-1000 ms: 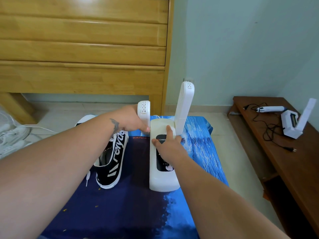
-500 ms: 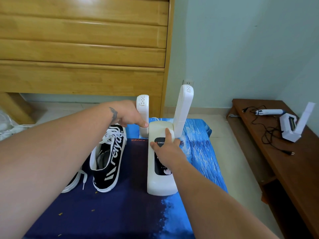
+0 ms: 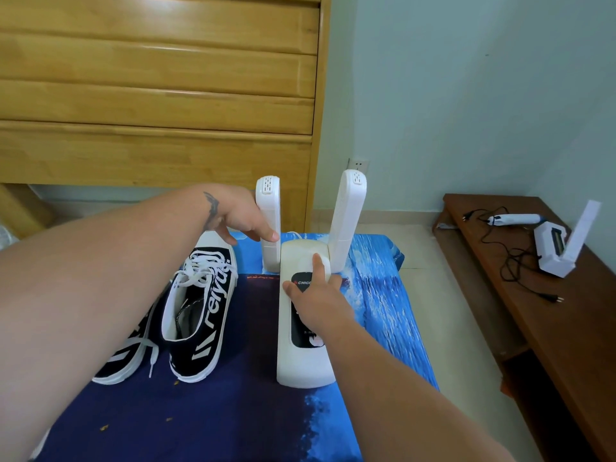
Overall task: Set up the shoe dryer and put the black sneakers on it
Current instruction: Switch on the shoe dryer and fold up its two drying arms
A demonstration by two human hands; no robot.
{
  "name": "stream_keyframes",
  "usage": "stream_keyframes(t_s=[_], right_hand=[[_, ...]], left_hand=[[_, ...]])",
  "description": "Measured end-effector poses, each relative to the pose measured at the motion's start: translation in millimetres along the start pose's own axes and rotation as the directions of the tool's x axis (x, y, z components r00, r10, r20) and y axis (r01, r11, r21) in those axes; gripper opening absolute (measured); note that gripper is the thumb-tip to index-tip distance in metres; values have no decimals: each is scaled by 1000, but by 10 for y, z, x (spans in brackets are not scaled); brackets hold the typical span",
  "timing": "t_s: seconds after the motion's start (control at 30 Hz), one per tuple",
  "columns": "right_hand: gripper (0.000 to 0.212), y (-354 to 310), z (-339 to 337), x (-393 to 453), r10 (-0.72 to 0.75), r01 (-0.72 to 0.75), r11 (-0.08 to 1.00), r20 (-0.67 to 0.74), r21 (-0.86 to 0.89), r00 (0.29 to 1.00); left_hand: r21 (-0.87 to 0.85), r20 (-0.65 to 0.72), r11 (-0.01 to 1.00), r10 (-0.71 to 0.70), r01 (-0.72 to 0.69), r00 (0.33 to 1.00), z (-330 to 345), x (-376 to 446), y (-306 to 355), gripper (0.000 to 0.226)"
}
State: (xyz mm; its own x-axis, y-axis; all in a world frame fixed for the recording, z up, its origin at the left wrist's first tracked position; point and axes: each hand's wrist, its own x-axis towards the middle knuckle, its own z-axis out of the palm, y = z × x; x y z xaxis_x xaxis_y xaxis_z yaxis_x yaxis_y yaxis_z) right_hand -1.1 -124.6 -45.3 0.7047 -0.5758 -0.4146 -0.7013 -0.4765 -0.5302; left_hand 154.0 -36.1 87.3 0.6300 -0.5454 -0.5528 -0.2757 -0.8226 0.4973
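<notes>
The white shoe dryer (image 3: 305,365) lies flat on a blue mat (image 3: 206,418), with its two white arms folded up. My left hand (image 3: 245,218) grips the left arm (image 3: 268,221), which stands nearly upright. The right arm (image 3: 346,218) leans slightly right, untouched. My right hand (image 3: 315,295) presses flat on the dryer's black control panel, fingers spread. Two black sneakers with white laces and soles sit left of the dryer: one (image 3: 200,315) in full view, the other (image 3: 123,358) mostly hidden under my left forearm.
A wooden bed frame (image 3: 156,95) stands behind the mat. A wall socket (image 3: 358,165) sits just behind the dryer. At the right, a brown wooden bench (image 3: 566,328) carries a second white dryer (image 3: 560,248), a white tool (image 3: 513,219) and a black cable (image 3: 510,258).
My left hand has swung the left arm up to nearly vertical. The view has tilted, so both sneakers show lower on the mat. My right hand has stayed on the panel.
</notes>
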Motion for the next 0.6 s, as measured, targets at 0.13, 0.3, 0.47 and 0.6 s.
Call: stream_keyframes(t_s=[0.13,0.3,0.47,0.6], right_hand=[[80,1,9,5,5,-5,1000,-1,-12,1000],[79,3,14,4,2,-2,1000,-10,-22,1000],[79,6,8,-4,-8,8,1000,-11,-21,1000],[79,8,7,-10,-19,18,999,-18,-28,1000]], left_hand=[[-17,19,1000,-4,4,1000,-45,27,10,41],[-20,37,1000,-7,8,999,-80,50,26,40],[-22,61,1000,-17,19,998,-108,74,34,34],[-23,64,1000,-15,16,998,-136,104,20,28]])
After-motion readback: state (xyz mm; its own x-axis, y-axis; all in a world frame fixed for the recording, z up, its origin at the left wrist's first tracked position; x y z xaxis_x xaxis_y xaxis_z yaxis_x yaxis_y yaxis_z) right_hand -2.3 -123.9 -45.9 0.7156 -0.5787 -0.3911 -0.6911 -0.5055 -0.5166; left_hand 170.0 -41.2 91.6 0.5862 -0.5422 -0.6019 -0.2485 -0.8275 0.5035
